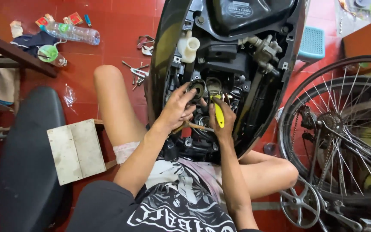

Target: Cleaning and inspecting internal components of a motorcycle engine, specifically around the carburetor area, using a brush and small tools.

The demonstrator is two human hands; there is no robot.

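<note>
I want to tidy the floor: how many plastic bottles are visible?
1: a clear plastic bottle lies on the red floor, upper left. Others may be hidden.

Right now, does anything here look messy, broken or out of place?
Yes. Small metal tools lie scattered on the red floor, and a plastic bottle lies on its side. The scooter's engine bay is open where the left hand and right hand work.

obstacles: hoses, carburettor (265,51) crowd engine bay (224,77) | free: red floor (108,47) left
</note>
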